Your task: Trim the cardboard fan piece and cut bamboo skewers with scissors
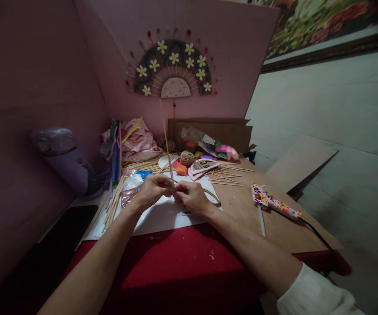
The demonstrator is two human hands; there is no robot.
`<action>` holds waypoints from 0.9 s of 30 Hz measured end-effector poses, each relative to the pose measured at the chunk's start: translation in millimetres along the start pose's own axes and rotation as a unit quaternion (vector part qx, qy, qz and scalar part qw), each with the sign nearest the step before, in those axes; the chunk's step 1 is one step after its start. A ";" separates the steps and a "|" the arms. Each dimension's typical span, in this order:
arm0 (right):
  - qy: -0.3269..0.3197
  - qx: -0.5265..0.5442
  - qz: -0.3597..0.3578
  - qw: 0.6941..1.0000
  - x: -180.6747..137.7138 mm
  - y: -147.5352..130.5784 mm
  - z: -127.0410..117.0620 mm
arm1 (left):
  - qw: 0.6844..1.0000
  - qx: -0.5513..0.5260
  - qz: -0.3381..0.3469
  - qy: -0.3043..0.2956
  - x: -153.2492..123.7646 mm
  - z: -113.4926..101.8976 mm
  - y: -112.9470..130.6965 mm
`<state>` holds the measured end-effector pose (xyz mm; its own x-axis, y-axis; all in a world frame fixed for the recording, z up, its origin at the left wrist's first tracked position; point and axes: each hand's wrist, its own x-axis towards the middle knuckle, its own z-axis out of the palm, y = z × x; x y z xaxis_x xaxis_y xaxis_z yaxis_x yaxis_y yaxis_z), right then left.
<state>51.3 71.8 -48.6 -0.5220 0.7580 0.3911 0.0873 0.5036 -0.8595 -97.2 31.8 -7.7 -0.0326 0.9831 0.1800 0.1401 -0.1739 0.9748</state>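
Note:
A thin wooden stick (167, 138) rises nearly upright from between my two hands, its top leaning slightly left. My left hand (156, 189) is closed, with its fingertips pinching the stick's lower end. Against it, my right hand (191, 196) is also closed, thumb and fingers meeting at the same spot. The stick's very bottom is hidden by the fingers. Under the hands lies white paper (162, 218). Part of a gold-coloured ring (215, 196) shows just right of my right hand.
Bundles of sticks (114, 205) lie at left, near a purple bottle (68, 162). A ball of twine (186, 157) and orange clay (181, 169) sit behind the hands. A flower-patterned glue gun (270, 201) rests at right on brown board (238, 218). A decorated fan (175, 61) hangs behind.

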 end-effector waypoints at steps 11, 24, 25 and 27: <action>-0.010 0.032 0.017 0.999 -1.2 -4.6 0.2 | 0.988 -0.081 0.122 0.056 -0.3 15.0 14.6; -0.016 -0.055 -0.036 0.998 0.3 -2.8 -0.6 | 0.985 -0.077 0.129 0.088 -0.2 16.6 15.1; -0.021 -0.043 -0.027 0.999 0.2 -2.3 -0.5 | 0.985 -0.066 0.130 0.094 0.0 16.9 14.6; -0.030 -0.018 -0.013 0.999 0.0 -1.1 -0.1 | 0.984 -0.041 0.137 0.104 0.2 18.0 14.8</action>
<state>51.3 71.3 -47.6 -0.5742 0.7191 0.3914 0.1039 0.5382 -0.8364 -77.3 30.5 4.3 -0.2083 0.8667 0.4532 0.0928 -0.4438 0.8913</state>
